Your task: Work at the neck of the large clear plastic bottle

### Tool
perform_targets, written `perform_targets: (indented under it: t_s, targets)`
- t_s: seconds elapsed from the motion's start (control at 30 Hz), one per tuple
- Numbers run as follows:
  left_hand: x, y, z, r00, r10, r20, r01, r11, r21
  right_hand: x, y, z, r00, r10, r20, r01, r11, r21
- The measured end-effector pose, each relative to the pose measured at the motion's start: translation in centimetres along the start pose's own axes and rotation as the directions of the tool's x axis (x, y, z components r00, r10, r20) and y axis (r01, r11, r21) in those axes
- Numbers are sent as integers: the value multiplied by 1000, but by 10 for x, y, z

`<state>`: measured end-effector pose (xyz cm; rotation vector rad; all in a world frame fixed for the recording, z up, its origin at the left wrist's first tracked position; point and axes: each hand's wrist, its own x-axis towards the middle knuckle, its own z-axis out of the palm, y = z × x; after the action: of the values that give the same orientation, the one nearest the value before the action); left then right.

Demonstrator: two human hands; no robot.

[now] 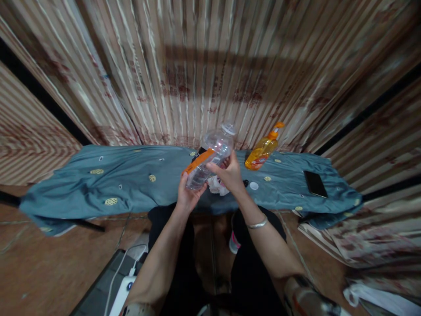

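A clear plastic bottle with an orange label strip is held tilted above the cloth, its mouth end up and to the right. My left hand grips it around the lower end. Closed on the bottle's side, my right hand has its thumb near the label. Below the bottle lies a crumpled whitish and pink piece, partly hidden. A small white round cap rests right of my right wrist. Something dark behind the bottle is mostly covered.
An orange pump bottle stands on the blue-grey cloth, right of my hands. Farther right lies a black phone. Striped curtains hang behind. A white power strip with a cable is at lower left.
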<state>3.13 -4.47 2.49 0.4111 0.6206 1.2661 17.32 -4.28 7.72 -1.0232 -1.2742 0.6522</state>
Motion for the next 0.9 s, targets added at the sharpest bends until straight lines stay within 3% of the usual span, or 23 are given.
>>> perform_targets:
  t_s: [0.17, 0.27, 0.37, 0.53, 0.7, 0.9]
  targets:
    - [2, 10, -2, 994, 94, -55, -93, 996, 18, -7, 23, -57, 974, -128, -188, 67, 952, -299]
    - [4, 13, -5, 989, 130, -74, -126, 990, 56, -6, 46, -79, 984, -62, -165, -11, 911, -412]
    - [7, 13, -9, 983, 158, -96, -148, 984, 101, -9, 74, -78, 995, 41, -96, -78, 906, -417]
    - [9, 13, -19, 968, 210, -136, -187, 969, 159, -17, 105, -61, 982, 170, -85, -190, 914, -358]
    - [7, 18, -24, 949, 266, -168, -233, 953, 193, -17, 105, -58, 962, 259, -93, -274, 875, -399]
    - [6, 25, -30, 933, 302, -197, -260, 942, 213, -21, 90, -63, 963, 231, -141, -271, 824, -498]
